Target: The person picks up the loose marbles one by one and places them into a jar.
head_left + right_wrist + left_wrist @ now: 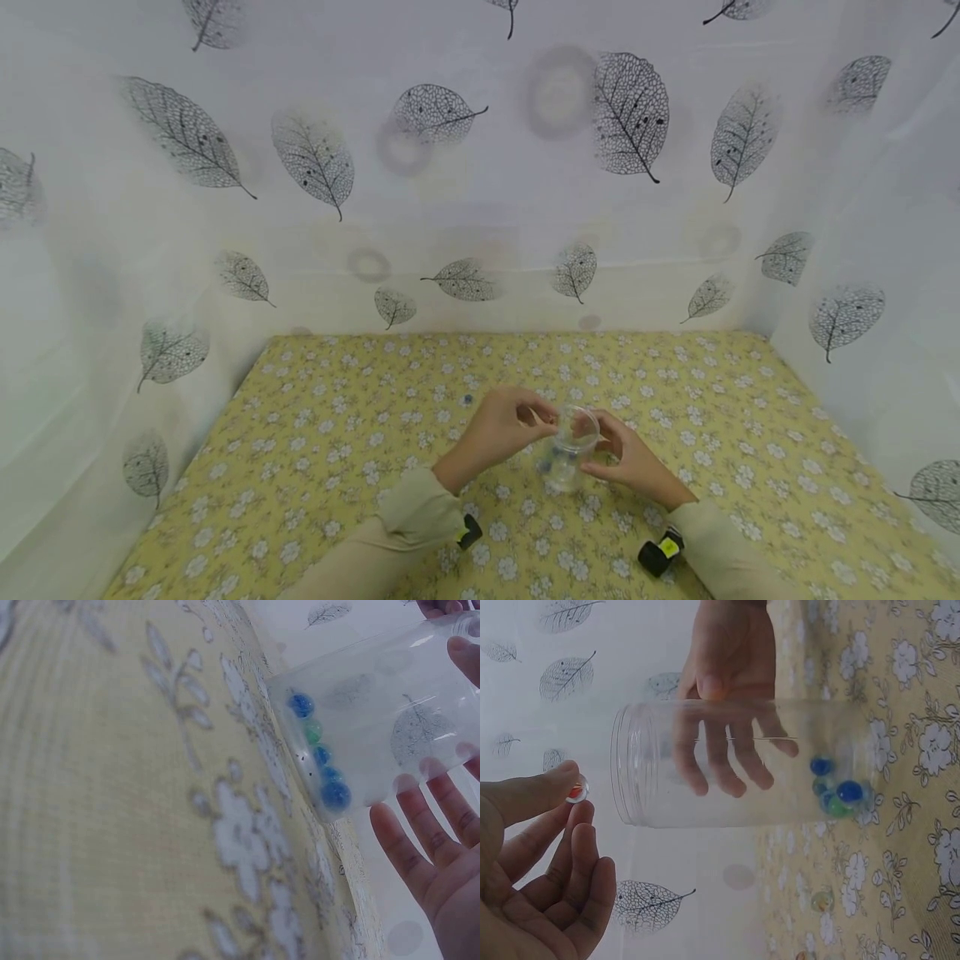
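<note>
the right hand grips the clear jar, centre frame, with several marbles already inside. the left hand pinches a red marble at the jar mouth; one loose marble remains on the surface, upper left of the hands.

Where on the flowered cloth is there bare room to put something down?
Bare cloth lies left of the left hand, up to the curtain, and right of the right hand. It is crowded mid-front, around the jar; one marble lies behind the left hand.
</note>
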A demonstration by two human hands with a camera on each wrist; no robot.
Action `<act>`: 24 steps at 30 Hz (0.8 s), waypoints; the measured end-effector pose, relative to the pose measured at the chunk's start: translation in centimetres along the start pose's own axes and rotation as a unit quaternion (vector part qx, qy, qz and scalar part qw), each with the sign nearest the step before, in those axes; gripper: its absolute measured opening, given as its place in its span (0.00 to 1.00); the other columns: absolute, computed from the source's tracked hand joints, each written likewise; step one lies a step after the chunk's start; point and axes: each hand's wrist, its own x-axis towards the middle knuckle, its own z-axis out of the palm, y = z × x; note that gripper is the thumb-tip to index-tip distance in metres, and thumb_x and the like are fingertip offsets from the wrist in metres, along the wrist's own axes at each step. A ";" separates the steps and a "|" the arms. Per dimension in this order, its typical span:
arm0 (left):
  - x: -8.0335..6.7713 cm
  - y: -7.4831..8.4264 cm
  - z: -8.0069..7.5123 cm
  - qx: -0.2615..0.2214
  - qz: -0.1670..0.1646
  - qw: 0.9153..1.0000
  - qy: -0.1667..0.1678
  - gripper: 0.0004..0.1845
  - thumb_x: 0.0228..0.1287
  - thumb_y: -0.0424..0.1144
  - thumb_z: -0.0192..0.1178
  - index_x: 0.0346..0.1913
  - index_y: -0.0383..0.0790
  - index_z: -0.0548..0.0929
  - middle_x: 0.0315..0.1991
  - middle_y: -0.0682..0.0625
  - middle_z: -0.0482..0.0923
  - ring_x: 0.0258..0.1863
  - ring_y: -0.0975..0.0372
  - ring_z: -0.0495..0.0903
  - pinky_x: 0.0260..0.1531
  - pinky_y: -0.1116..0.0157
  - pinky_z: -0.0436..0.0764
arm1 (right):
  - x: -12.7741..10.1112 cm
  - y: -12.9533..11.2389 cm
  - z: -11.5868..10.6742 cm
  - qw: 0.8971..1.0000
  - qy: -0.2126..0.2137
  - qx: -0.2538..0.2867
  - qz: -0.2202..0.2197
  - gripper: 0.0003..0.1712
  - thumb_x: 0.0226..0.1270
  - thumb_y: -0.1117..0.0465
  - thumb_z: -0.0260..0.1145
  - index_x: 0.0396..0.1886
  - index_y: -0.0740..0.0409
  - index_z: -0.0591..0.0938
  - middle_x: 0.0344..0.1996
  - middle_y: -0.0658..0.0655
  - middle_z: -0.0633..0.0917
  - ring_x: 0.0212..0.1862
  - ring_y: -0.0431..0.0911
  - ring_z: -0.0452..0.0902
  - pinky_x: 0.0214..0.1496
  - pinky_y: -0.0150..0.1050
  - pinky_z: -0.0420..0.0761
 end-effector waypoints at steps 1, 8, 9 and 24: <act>0.0 0.0 0.0 0.000 0.000 1.000 0.000 0.07 0.55 0.37 0.68 0.37 0.41 0.87 0.36 0.50 0.85 0.26 0.70 0.78 0.27 0.75 0.77 | 0.0 0.0 0.0 1.000 0.001 -0.001 -0.001 0.33 0.59 0.74 0.64 0.64 0.70 0.63 0.55 0.72 0.70 0.55 0.39 0.73 0.52 0.31 0.77; 0.0 0.0 0.1 0.005 0.002 1.000 -0.002 0.06 0.54 0.38 0.68 0.36 0.44 0.87 0.36 0.51 0.85 0.25 0.71 0.78 0.27 0.75 0.78 | 0.0 0.1 0.0 1.000 -0.001 -0.001 -0.005 0.33 0.59 0.75 0.63 0.64 0.70 0.63 0.55 0.71 0.71 0.56 0.38 0.73 0.51 0.32 0.77; 0.0 0.0 0.1 0.004 0.002 1.000 -0.002 0.06 0.54 0.37 0.68 0.36 0.44 0.87 0.36 0.51 0.85 0.25 0.71 0.78 0.27 0.75 0.78 | 0.0 0.1 0.0 1.000 -0.001 -0.002 -0.006 0.34 0.59 0.75 0.64 0.64 0.70 0.63 0.55 0.72 0.71 0.56 0.37 0.73 0.52 0.32 0.77; 0.2 0.0 0.5 0.004 0.006 1.000 -0.010 0.08 0.55 0.36 0.68 0.38 0.40 0.87 0.39 0.49 0.85 0.26 0.69 0.79 0.25 0.75 0.77 | -0.1 0.2 0.0 1.000 0.004 -0.004 0.022 0.35 0.60 0.73 0.64 0.66 0.64 0.63 0.58 0.69 0.70 0.57 0.35 0.72 0.53 0.31 0.76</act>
